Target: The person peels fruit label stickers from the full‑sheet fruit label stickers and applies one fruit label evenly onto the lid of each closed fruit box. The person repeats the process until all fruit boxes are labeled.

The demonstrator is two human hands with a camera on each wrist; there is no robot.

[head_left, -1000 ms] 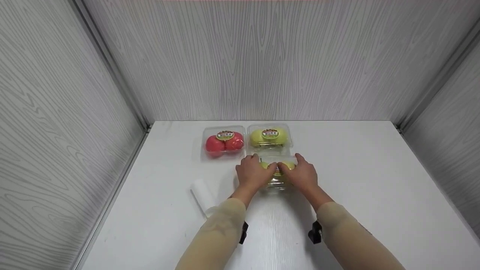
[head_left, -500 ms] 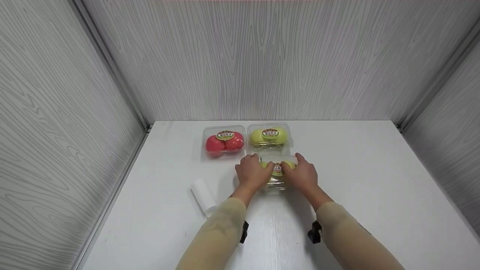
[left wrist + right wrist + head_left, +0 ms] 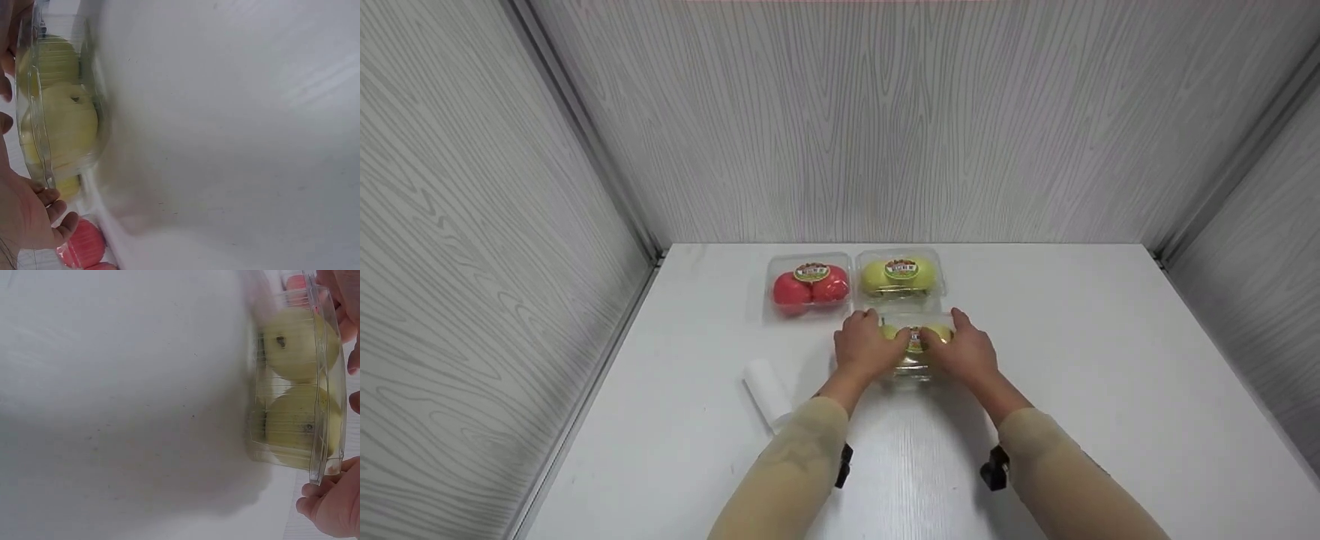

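In the head view, my left hand (image 3: 866, 345) and right hand (image 3: 966, 354) hold a clear plastic fruit box (image 3: 913, 369) from its two sides. Both thumbs lie over the lid near an oval label (image 3: 915, 339). Two yellow-green fruits (image 3: 62, 121) show through the box wall in the left wrist view. From the right wrist view, the curled fingers (image 3: 313, 498) of the right hand grip the rim at the box's end. The box is level and low over the white table; whether its base touches is hard to tell.
Behind the held box stands another clear box of yellow-green fruits (image 3: 898, 276). To its left is a box of red fruits (image 3: 810, 287). A white roll (image 3: 767, 394) lies by the left forearm. Grey wood-grain panels (image 3: 840, 120) enclose the table's back and sides.
Both thumbs have drawn slightly apart over the lid, uncovering more of the label. The box and the hands otherwise stay in place.
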